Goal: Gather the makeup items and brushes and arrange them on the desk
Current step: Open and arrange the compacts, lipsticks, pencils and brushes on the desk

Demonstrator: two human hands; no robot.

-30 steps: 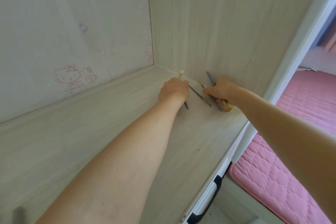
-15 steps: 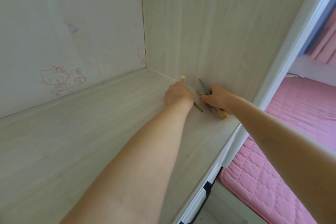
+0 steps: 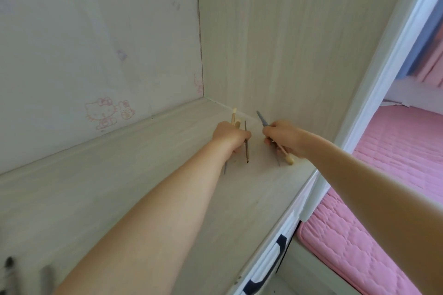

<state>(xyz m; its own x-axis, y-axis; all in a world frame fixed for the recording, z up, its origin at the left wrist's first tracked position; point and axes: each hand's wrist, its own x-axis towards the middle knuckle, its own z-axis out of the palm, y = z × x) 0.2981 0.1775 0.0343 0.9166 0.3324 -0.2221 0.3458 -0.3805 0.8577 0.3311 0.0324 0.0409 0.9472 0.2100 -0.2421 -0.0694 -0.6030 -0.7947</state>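
Brushes fill both hands at the far right corner of the pale wood counter [image 3: 134,199], where its back edge meets the side panel [image 3: 287,43]. The left hand [image 3: 229,135] grips a small bundle: a cream-handled brush [image 3: 233,116] sticks up past the knuckles toward the corner, a thin dark brush [image 3: 246,145] runs down beside the thumb with its tip touching the counter, and a grey handle [image 3: 225,168] pokes out below the wrist. Its fingers are curled round these handles, seen from the back, so the fingertips are hidden. The right hand [image 3: 286,137] lies just beside it, apart from it, fingers curled round another bundle: a blue-grey brush [image 3: 261,118] points up toward the panel, and a wooden brush with a round pale tip [image 3: 288,157] slants down onto the counter near the front edge.

Behind the left forearm, the back wall [image 3: 96,31] carries a faint pink cartoon cat sticker [image 3: 102,114]. Blurred dark objects [image 3: 9,268] sit at the lower left corner, too unclear to name. A white frame [image 3: 388,60] borders the counter on the right, with a dark drawer handle [image 3: 268,273] under the front edge. Past it lies a bed with a pink quilted cover [image 3: 383,246].
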